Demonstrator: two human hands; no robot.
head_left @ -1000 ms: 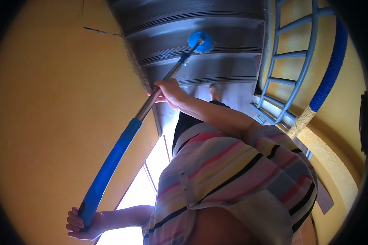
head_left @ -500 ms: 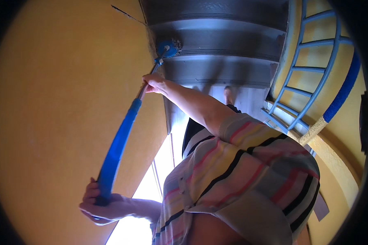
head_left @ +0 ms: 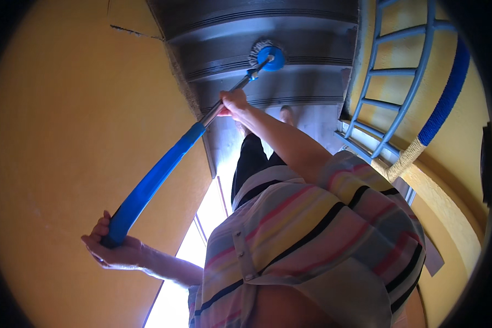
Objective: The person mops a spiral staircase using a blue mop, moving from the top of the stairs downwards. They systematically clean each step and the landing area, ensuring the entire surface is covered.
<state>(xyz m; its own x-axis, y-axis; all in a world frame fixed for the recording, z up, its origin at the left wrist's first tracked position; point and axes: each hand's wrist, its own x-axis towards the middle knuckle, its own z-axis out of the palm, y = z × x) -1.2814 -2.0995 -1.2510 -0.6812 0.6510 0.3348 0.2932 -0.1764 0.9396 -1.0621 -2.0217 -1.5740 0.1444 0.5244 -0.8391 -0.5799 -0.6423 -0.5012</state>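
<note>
A spin mop with a thick blue grip (head_left: 153, 177), a metal pole and a round blue head (head_left: 271, 58) slants across the view. Grey strands fringe the head, which rests on the dark stairs. My left hand (head_left: 115, 246) cups the end of the blue grip, thumb and fingers around it. Farther up, my right hand (head_left: 233, 103) is closed around the metal pole, between the grip and the small blue joint by the head.
Dark grey steps (head_left: 224, 54) rise ahead of my feet (head_left: 287, 115). A yellow wall (head_left: 65, 136) borders the left side. At the right stands a grey-blue metal railing (head_left: 396, 71) with a handrail (head_left: 448, 93) wrapped in blue and beige cord.
The mop head has swung right along the stairs, away from the left wall. My right hand moved right with the pole; my left hand shifted left and slightly upward with the grip end.
</note>
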